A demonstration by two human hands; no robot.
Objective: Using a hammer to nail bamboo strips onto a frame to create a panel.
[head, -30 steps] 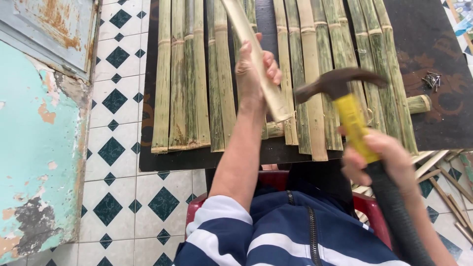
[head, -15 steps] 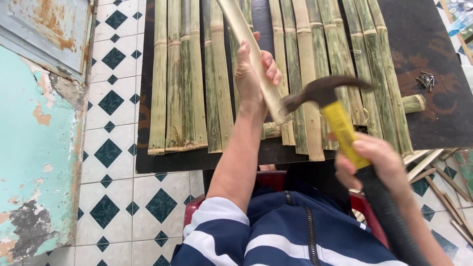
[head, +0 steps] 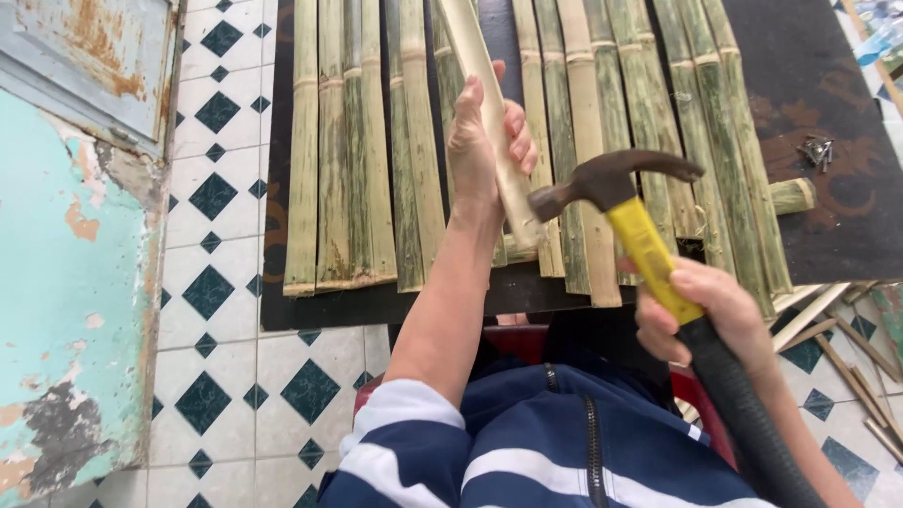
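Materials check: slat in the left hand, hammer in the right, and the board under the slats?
Slat: looks like split bamboo, pale and matte, curved section like the ringed green strips beside it.
Hammer: head seems dark, dull, worn steel; handle yellow, possibly fibreglass or plastic, with a black, likely rubber grip.
Board: dark flat sheet, scuffed; material unclear.

Matt bamboo slats (head: pixel 414 141), dull-metal hammer (head: pixel 611 179)
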